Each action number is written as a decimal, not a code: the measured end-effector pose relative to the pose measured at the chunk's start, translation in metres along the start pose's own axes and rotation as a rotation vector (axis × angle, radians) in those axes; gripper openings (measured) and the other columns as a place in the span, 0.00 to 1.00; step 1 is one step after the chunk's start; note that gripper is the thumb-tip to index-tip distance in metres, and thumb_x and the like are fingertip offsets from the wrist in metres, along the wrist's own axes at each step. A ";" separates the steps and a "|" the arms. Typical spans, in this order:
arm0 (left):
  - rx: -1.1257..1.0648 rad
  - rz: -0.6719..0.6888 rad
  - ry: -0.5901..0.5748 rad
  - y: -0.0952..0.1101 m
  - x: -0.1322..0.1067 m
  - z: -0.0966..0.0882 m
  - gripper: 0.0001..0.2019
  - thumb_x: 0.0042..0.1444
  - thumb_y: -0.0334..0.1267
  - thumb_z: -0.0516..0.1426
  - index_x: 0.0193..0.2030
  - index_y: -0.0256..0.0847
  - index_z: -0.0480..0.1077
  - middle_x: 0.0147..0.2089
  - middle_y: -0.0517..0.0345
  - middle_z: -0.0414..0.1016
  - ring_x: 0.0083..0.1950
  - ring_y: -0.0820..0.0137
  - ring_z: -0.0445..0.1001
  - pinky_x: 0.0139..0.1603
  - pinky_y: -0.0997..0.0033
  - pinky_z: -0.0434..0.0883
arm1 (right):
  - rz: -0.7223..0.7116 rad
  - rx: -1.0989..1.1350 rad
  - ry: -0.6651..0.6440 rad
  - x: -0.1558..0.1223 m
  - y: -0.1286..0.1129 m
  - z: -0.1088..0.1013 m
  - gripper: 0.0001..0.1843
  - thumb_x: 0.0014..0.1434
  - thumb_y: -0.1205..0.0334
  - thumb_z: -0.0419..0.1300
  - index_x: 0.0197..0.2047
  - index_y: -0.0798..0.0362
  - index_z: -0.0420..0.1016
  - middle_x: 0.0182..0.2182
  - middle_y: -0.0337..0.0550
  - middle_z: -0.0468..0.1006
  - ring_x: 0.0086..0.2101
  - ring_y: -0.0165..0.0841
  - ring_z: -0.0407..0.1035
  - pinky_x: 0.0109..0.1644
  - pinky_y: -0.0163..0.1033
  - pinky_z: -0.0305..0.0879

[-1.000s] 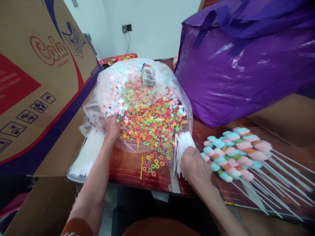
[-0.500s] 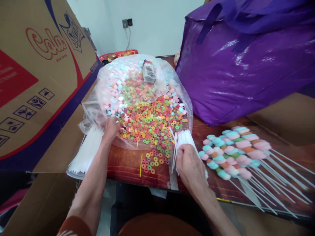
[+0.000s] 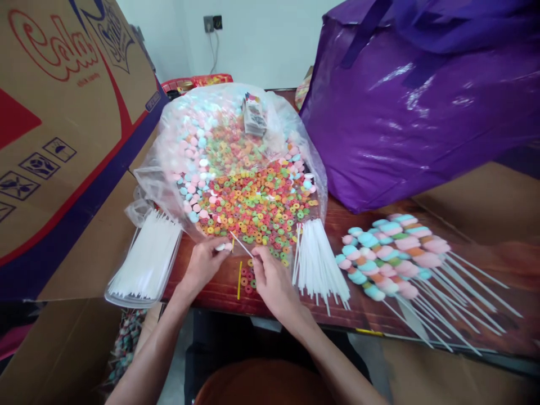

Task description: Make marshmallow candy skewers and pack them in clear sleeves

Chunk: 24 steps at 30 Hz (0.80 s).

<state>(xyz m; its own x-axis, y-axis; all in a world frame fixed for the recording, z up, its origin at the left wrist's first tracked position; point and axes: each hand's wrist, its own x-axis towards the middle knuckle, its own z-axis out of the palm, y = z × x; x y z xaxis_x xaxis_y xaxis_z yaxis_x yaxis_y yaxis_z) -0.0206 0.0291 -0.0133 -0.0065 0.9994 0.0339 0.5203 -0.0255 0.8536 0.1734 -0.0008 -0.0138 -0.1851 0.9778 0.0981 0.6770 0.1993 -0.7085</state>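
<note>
My left hand (image 3: 205,262) pinches a pale marshmallow (image 3: 223,246) near the front of the candy pile. Close beside it, my right hand (image 3: 272,275) is closed on a thin white stick (image 3: 241,244), whose tip points up and left. Stick and marshmallow look apart. Behind both hands spread colourful ring candies (image 3: 257,202), with pink, blue and white marshmallows (image 3: 192,152) around them on a clear plastic bag (image 3: 147,152). A fan of white sticks (image 3: 318,264) lies to the right of my right hand.
Finished marshmallow skewers (image 3: 392,253) lie at the right. More white sticks (image 3: 145,253) fill a clear tray on the left. A large carton (image 3: 63,135) borders the left side; a purple bag (image 3: 405,112) stands at the back right. Yellow tape strips mark the wooden table (image 3: 202,284).
My right hand has drawn a stick from the bundle and moved left. My left hand has come back from the marshmallows toward the right hand, holding one. The view has shifted slightly.
</note>
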 end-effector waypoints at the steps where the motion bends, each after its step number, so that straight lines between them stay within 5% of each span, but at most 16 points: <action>1: 0.037 0.029 0.000 -0.002 -0.003 0.001 0.11 0.55 0.40 0.62 0.44 0.43 0.81 0.43 0.51 0.83 0.43 0.62 0.80 0.48 0.63 0.74 | 0.006 -0.015 -0.011 0.001 -0.001 0.001 0.11 0.67 0.67 0.46 0.46 0.53 0.69 0.34 0.45 0.79 0.35 0.39 0.75 0.41 0.40 0.66; 6: -0.040 0.035 -0.092 -0.007 -0.008 -0.005 0.14 0.59 0.42 0.59 0.50 0.45 0.78 0.51 0.52 0.82 0.51 0.60 0.79 0.56 0.60 0.72 | -0.030 -0.035 0.018 0.012 -0.010 0.007 0.11 0.66 0.67 0.53 0.49 0.52 0.73 0.41 0.46 0.80 0.41 0.38 0.75 0.45 0.39 0.67; 10: -0.119 -0.040 -0.109 -0.009 -0.010 -0.003 0.15 0.59 0.45 0.60 0.52 0.45 0.75 0.44 0.53 0.83 0.44 0.63 0.81 0.48 0.64 0.75 | -0.020 -0.162 -0.087 0.026 -0.023 0.016 0.11 0.67 0.64 0.55 0.51 0.49 0.75 0.42 0.46 0.77 0.38 0.37 0.73 0.37 0.36 0.64; 14: -0.316 -0.055 -0.092 -0.008 -0.011 0.003 0.10 0.60 0.45 0.59 0.43 0.43 0.72 0.35 0.57 0.80 0.36 0.68 0.78 0.40 0.69 0.74 | 0.011 -0.205 -0.137 0.034 -0.027 0.020 0.08 0.68 0.62 0.55 0.44 0.51 0.76 0.40 0.46 0.76 0.36 0.36 0.72 0.33 0.35 0.59; 19: -0.430 -0.123 0.025 -0.003 -0.013 0.008 0.09 0.57 0.43 0.61 0.39 0.39 0.76 0.33 0.58 0.76 0.30 0.73 0.73 0.33 0.72 0.70 | -0.005 0.080 -0.047 0.034 -0.016 0.010 0.06 0.65 0.64 0.58 0.36 0.52 0.76 0.33 0.41 0.77 0.35 0.34 0.70 0.40 0.35 0.60; 24: -0.427 -0.121 0.109 0.000 -0.016 0.016 0.09 0.56 0.42 0.62 0.35 0.38 0.79 0.37 0.55 0.79 0.39 0.69 0.75 0.45 0.69 0.72 | 0.053 0.391 -0.063 0.032 -0.011 0.001 0.09 0.63 0.57 0.60 0.36 0.52 0.78 0.28 0.36 0.75 0.28 0.30 0.65 0.34 0.34 0.58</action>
<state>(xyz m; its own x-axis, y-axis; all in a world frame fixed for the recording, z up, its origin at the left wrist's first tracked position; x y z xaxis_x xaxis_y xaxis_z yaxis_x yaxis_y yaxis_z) -0.0067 0.0136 -0.0217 -0.1469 0.9882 -0.0440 0.1117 0.0608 0.9919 0.1591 0.0281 -0.0040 -0.2085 0.9778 0.0200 0.3663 0.0971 -0.9254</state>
